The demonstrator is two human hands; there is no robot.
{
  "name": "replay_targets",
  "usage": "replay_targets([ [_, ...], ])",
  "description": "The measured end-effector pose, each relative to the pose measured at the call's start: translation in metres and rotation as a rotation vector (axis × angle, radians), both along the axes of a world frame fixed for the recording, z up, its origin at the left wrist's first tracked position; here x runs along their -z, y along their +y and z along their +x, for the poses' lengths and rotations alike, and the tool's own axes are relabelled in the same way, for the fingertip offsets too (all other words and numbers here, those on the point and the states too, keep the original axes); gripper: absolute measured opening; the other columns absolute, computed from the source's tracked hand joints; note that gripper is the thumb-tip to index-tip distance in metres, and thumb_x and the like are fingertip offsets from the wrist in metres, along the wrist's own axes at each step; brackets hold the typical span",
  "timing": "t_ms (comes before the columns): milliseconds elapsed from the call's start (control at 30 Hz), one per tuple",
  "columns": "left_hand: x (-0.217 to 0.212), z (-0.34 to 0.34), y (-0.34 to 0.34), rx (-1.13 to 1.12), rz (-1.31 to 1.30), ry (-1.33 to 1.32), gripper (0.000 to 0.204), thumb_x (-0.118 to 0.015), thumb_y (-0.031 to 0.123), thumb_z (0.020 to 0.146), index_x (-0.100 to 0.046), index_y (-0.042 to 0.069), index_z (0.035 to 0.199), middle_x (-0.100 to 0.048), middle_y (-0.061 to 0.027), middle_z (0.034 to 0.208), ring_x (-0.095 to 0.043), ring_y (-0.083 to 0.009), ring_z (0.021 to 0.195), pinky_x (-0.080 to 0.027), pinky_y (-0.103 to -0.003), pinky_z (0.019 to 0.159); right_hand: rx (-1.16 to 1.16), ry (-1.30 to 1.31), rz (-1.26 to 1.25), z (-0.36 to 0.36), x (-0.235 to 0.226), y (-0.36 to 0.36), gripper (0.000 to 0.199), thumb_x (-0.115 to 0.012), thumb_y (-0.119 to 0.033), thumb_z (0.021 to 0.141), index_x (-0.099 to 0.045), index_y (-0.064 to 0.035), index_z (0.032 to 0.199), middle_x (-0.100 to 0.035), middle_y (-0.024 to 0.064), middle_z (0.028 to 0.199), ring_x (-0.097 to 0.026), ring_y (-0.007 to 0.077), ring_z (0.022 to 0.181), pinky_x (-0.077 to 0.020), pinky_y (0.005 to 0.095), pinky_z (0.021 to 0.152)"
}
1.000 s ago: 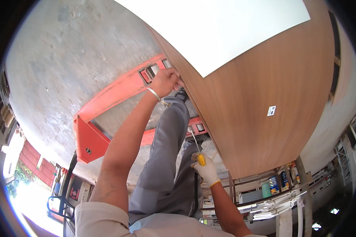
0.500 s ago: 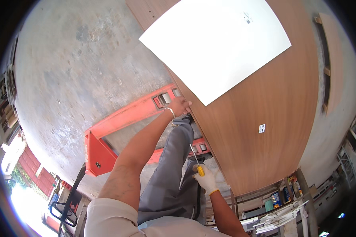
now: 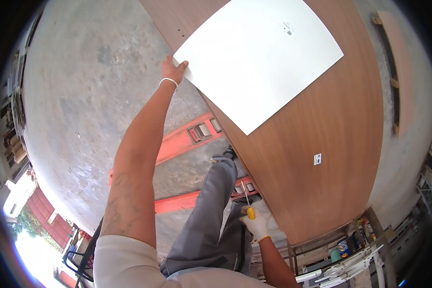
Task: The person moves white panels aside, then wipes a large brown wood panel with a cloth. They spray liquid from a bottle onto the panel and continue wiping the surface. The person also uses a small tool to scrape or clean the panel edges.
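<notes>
A large white panel (image 3: 259,62) with a small printed label lies on a brown wood-grain board (image 3: 331,120). My bare left hand (image 3: 175,69), with a bracelet at the wrist, grips the panel's left edge near its upper left corner. The thumb rests on top and the other fingers go out of sight round the edge. Low in front of my legs, my right hand (image 3: 257,226) wears a white glove and closes round a screwdriver (image 3: 250,212). Its yellow handle shows above the fist, and the metal shaft points up toward the board's near edge.
A red pallet jack (image 3: 177,204) has its forks on the concrete floor, near my feet and the board's edge. A shelf with white strips (image 3: 350,266) stands at the lower right. Beyond the board, a pale plank (image 3: 399,72) lies along the right side.
My left hand has moved up and away from the brown board's near edge and taken hold of the white panel's left edge. My right hand keeps the screwdriver, slightly lower and further right.
</notes>
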State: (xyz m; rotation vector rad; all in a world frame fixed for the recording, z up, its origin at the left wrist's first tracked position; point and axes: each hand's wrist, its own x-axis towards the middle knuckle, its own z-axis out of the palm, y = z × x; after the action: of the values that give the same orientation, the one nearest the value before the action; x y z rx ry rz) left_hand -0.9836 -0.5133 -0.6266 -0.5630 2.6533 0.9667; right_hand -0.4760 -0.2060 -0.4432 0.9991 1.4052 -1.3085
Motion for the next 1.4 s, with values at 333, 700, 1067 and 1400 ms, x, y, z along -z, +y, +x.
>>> replay_targets([
  [333,0.008,0.13,-0.001,-0.543,0.736,-0.402,0.03,-0.069,0.011,0.091,-0.057,-0.007,0.112,-0.068,-0.0138,0.098,-0.067,-0.0241,0.088,-0.059,-0.04,0.075,-0.142,0.162,0.054,0.022,-0.009,-0.009,0.037,-0.059,0.003,0.078,-0.061,-0.0021,0.115,-0.069,0.0109,0.105,-0.072,0.0204,0.086,-0.0558,0.0313,0.079],
  [700,-0.057,0.276,0.097,-1.008,1.242,-0.317,0.037,-0.05,0.018,0.102,-0.045,-0.001,0.134,-0.054,-0.0183,0.134,-0.053,-0.0349,0.126,-0.046,-0.057,0.106,0.037,0.185,0.14,0.09,-0.013,0.014,0.036,-0.057,0.002,0.082,-0.061,-0.0029,0.117,-0.069,0.009,0.105,-0.069,0.0169,0.089,-0.0538,0.0296,0.081],
  [1067,-0.149,0.329,0.136,-0.4,1.43,-0.4,0.045,-0.059,0.007,0.09,-0.048,0.002,0.133,-0.058,-0.0162,0.128,-0.061,-0.0348,0.115,-0.058,-0.052,0.091,0.408,0.478,0.366,0.057,-0.103,0.104,0.02,-0.061,-0.003,0.086,-0.064,-0.0023,0.107,-0.067,0.0032,0.082,-0.063,0.0089,0.071,-0.0498,0.0238,0.06],
  [1400,-0.182,0.434,0.239,-0.499,1.346,-0.73,0.047,-0.054,0.033,0.097,-0.047,0.007,0.135,-0.062,-0.0159,0.127,-0.062,-0.0392,0.111,-0.056,-0.058,0.085,-0.132,0.419,0.797,-0.049,-0.208,0.182,0.038,-0.062,-0.044,0.088,-0.066,-0.0081,0.101,-0.071,0.0179,0.097,-0.066,0.0383,0.094,-0.0508,0.049,0.08],
])
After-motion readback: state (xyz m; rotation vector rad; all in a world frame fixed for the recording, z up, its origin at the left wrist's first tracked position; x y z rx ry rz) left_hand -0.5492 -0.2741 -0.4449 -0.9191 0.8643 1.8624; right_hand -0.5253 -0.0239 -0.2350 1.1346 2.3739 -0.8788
